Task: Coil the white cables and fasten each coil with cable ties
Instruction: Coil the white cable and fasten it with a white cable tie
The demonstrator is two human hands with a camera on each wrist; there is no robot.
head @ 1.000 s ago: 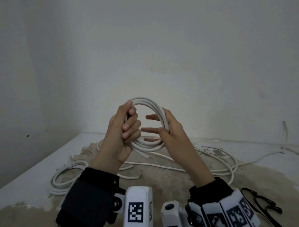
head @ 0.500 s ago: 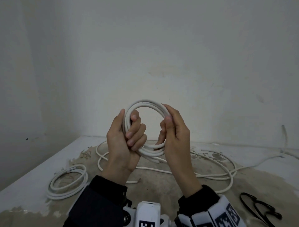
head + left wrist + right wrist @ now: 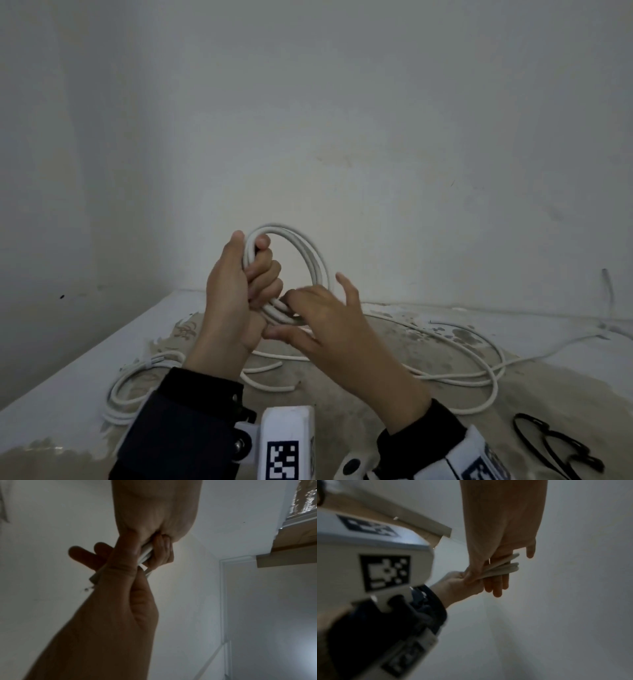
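I hold a white cable coil (image 3: 310, 255) upright above the table. My left hand (image 3: 239, 284) grips its left side with the fingers curled round the strands (image 3: 145, 553). My right hand (image 3: 318, 320) is at the coil's bottom and pinches the strands (image 3: 502, 566) between thumb and fingers, with the little finger sticking up; it is blurred. The rest of this white cable (image 3: 479, 377) trails loose over the table behind my right hand. Black cable ties (image 3: 555, 445) lie at the table's front right, away from both hands.
A second white coil (image 3: 137, 387) lies on the table (image 3: 85, 377) at the front left, partly behind my left sleeve. The table stands in a corner, with bare walls behind and to the left. White camera mounts sit on both wrists.
My right hand has slid from the coil's right side down to its bottom, close to my left hand. My left hand has kept its grip on the coil.
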